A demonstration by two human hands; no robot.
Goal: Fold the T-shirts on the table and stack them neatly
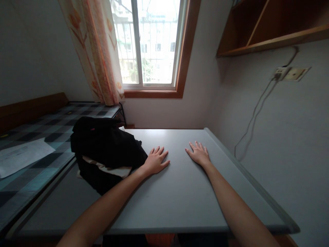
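Note:
My left hand (156, 161) lies palm down on the pale table (177, 195), fingers spread, holding nothing. Just left of it is a heap of black cloth (102, 140), with some cream fabric (109, 168) showing among its folds. My right hand (199, 153) also rests palm down on the tabletop, to the right, with its fingers apart and nothing in them. A gap of bare tabletop separates the two hands.
Along the left stands a bed with a checkered cover (38, 127) and a paper sheet (25, 154) on it. A window (154, 44) and curtain (100, 51) are behind. At right, a cable (250, 120) hangs from a wall socket (281, 73) below a wooden shelf (272, 39).

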